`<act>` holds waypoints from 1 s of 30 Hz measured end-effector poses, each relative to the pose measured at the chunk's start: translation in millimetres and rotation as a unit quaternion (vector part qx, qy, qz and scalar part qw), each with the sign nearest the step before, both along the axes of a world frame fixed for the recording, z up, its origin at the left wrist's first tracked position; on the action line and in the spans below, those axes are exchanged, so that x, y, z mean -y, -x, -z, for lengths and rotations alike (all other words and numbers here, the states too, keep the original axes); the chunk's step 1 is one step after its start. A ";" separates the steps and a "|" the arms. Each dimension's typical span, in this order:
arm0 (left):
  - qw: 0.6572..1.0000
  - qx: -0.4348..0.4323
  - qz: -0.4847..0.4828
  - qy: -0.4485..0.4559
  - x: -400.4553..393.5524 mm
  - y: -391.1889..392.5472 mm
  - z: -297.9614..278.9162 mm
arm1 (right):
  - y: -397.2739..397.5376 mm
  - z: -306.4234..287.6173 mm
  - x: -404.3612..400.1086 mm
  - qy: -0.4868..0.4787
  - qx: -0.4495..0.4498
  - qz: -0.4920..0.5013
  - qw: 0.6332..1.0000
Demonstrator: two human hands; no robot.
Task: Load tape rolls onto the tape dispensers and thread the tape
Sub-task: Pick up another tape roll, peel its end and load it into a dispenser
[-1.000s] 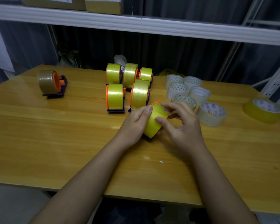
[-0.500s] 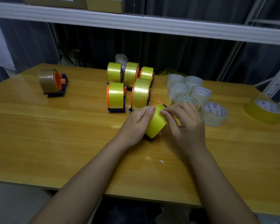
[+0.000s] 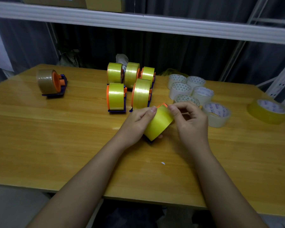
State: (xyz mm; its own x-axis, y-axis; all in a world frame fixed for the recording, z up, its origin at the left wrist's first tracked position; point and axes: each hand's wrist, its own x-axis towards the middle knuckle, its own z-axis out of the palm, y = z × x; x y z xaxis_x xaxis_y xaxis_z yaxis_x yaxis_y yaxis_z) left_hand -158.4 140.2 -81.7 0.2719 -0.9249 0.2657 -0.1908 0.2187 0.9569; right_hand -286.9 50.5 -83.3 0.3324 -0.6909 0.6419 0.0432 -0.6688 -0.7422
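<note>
Now the left hand point(image 3: 136, 122) grips the yellow tape roll point(image 3: 160, 124) on its dispenser while the right hand point(image 3: 187, 119) pinches its top edge; light, stiff, sticky film, best lifted at the loose end.

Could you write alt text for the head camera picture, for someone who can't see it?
Two hands work a yellow tape roll on a wooden table: the left hand grips it, the right hand pinches its top edge. Behind stand five loaded dispensers.

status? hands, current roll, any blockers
Left hand grips yellow roll on its dispenser. Right hand pinches at roll's top edge; tape end not discernible. Five loaded dispensers behind, nothing in the way.
</note>
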 end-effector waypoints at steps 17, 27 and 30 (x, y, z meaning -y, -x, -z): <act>0.994 -0.022 -0.103 0.006 5.9 -10.6 1.1 | -3.9 -0.7 1.9 -0.201 0.003 0.024 0.979; 0.991 0.030 -0.127 0.021 3.3 -4.8 -1.2 | -2.5 -6.1 1.7 -0.271 -0.011 -0.033 0.962; 0.990 0.051 -0.131 0.031 3.3 -4.8 -0.9 | -1.8 -7.5 0.8 -0.269 -0.013 -0.053 0.962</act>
